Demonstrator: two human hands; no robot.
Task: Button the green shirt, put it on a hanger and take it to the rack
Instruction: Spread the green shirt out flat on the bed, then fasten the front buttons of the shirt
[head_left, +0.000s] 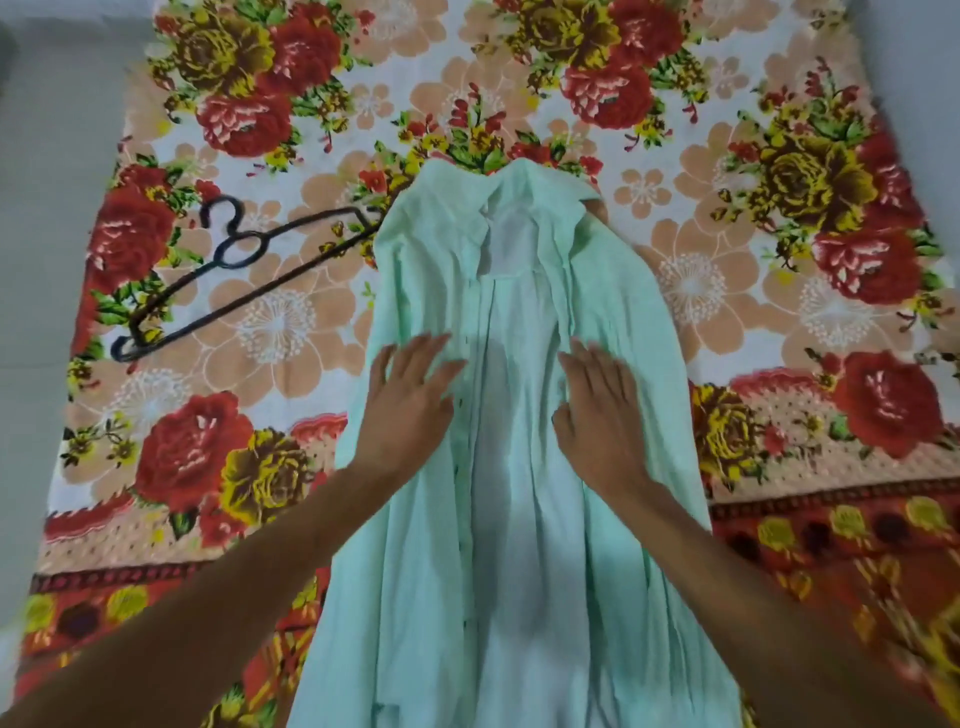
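Soft, limp green shirt (519, 467) lies unbuttoned; left hand (410, 405) and right hand (602, 421) press flat, splayed, gripping nothing. Pinch front edges.

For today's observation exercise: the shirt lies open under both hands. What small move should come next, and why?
Probably draw the two front edges together at the collar. The green shirt lies unbuttoned on the floral blanket, left hand and right hand flat on its panels, hanger unused beside it.

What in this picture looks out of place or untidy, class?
Nothing is damaged. The green shirt lies open and creased, its front edges apart, and one end of the black hanger is tucked under the shirt's edge.
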